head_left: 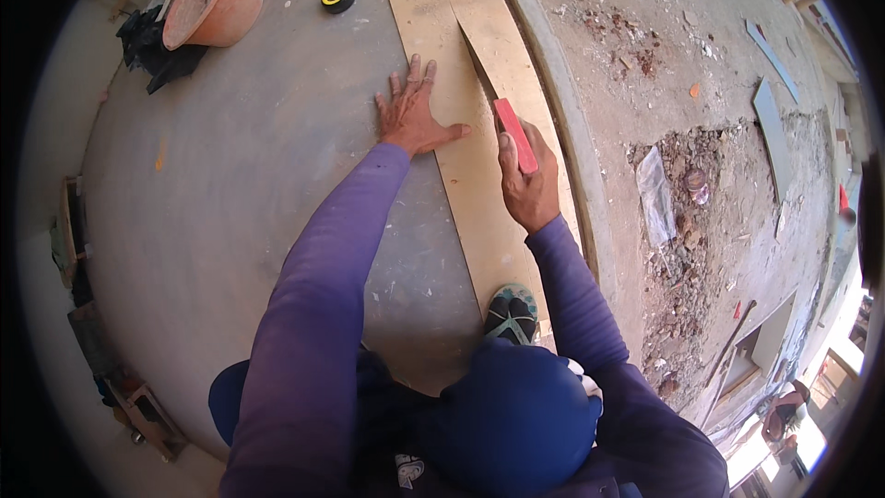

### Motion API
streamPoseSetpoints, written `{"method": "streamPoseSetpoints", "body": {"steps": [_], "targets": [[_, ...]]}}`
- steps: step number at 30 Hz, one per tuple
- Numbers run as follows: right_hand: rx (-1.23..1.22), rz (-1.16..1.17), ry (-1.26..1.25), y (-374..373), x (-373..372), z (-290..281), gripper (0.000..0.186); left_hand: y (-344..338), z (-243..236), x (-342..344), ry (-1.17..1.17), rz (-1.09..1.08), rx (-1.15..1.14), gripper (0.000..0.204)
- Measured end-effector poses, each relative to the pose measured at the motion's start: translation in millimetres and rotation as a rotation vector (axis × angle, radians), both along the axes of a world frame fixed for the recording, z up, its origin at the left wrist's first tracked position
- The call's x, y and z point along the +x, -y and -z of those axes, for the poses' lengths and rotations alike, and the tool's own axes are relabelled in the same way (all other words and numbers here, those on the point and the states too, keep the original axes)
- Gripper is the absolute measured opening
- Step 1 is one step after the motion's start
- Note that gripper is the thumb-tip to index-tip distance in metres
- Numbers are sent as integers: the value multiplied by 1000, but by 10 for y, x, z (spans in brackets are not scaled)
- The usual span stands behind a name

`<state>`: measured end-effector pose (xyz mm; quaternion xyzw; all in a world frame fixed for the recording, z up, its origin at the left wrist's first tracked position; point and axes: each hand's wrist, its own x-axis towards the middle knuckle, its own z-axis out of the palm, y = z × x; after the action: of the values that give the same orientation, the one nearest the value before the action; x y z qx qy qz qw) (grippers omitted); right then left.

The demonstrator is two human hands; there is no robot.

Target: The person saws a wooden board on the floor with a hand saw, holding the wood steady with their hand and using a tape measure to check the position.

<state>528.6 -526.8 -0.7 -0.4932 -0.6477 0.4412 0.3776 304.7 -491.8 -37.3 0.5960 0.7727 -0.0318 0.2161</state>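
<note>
Clasping the red-handled saw [488, 83] closely, the right hand [532, 180] could veer if the board [493, 231] slips beneath the splayed, empty left hand [415, 120].

The left hand [412, 120] lies palm down across the board's [493, 231] left edge, fingers spread and pointing forward, thumb stretched out to the right over the board. The left forearm [332, 249] reaches well forward, nearly straight. The right hand [532, 175] is curled into a closed grip near the board's right edge, its thumb pointing forward. The right forearm [576, 295] slants forward and left behind it. One foot [510, 315] rests at the board's near end.
</note>
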Motion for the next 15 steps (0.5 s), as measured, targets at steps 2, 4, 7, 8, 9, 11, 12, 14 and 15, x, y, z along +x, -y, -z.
{"method": "streamPoseSetpoints", "body": {"steps": [2,4,7,8,9,11,12,14,15], "targets": [[43,-19,71,524,320,-238,41,-24,16,-95,-11,44,-2,143],[5,-19,80,944,643,-497,44,-68,39,-155,6,88,25,146],[-41,-2,43,917,570,-444,43,-56,120,-205,40,84,70,149],[-56,9,42,790,480,-368,42,-68,135,-172,42,91,71,149],[72,33,33,524,319,-170,39,-116,138,-109,47,103,81,150],[78,60,49,-95,-19,-51,32,-167,141,-36,60,122,74,150],[-19,33,109,-331,-118,-72,31,-207,118,-55,61,123,63,149],[-1,37,61,-191,-98,-60,31,-198,137,-140,62,113,70,149],[10,40,37,-71,-64,-41,31,-175,165,-220,58,103,91,148]]}}
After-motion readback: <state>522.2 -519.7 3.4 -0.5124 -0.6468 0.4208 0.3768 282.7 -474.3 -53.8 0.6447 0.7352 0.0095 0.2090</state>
